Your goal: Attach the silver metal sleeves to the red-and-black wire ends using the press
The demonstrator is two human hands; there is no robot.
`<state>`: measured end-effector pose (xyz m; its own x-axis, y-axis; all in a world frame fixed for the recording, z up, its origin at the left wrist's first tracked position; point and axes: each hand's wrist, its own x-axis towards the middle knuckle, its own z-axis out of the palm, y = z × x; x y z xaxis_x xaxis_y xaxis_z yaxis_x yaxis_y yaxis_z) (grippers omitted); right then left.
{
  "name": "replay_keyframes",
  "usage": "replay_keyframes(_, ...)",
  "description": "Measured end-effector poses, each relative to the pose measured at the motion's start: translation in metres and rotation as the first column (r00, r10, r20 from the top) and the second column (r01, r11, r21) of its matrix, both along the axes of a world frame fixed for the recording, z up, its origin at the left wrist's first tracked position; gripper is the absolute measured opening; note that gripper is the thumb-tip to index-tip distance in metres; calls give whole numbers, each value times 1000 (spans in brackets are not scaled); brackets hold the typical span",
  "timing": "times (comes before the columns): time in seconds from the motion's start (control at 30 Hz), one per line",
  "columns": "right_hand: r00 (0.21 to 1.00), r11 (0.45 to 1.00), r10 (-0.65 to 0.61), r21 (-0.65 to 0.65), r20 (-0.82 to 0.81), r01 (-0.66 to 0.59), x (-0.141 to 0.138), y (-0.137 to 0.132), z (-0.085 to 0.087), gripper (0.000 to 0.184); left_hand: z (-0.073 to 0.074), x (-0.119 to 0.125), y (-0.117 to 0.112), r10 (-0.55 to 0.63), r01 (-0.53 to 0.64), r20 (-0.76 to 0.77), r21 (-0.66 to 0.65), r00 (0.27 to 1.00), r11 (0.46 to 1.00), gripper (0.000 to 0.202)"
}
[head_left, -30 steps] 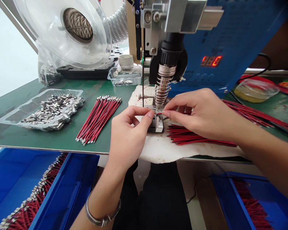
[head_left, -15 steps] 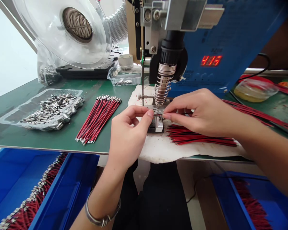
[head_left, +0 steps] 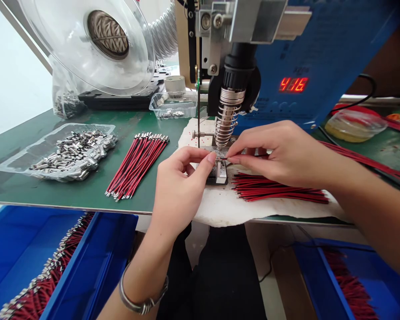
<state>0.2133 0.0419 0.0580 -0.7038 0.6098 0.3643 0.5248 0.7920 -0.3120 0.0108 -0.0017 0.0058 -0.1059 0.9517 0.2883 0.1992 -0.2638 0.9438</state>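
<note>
My left hand is closed in a pinch at the small metal fixture under the soldering iron. What lies between its thumb and forefinger is too small and covered to make out. From the other side, my right hand pinches a thin wire close to the iron's tip, with a dark length of it showing behind the fingers. Below this hand a bundle of red and black wires lies on a white cloth. Left of my left hand lie red and black wires with metal connectors.
A clear tray of metal connectors sits on the green table. Behind the iron stands a blue machine with a lit red display. A clear round hood is at back left. Blue bins holding wires are below the table edge.
My right hand has shifted slightly right and up, its fingertips still by the iron's tip. My left hand has moved slightly right. The display reads 416 instead of 415.
</note>
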Motion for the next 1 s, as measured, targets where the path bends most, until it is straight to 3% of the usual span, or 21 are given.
replay_keyframes(0.3, 999, 999, 32, 21, -10, -31, 0, 1, -2, 16, 7, 3, -1, 13, -7, 107, -48, 994, 999, 31)
replay_keyframes(1.0, 995, 995, 85, 48, -46, -83, 1, 4, -3, 14, 7, 3, -2, 14, -10, 104, -46, 994, 999, 31)
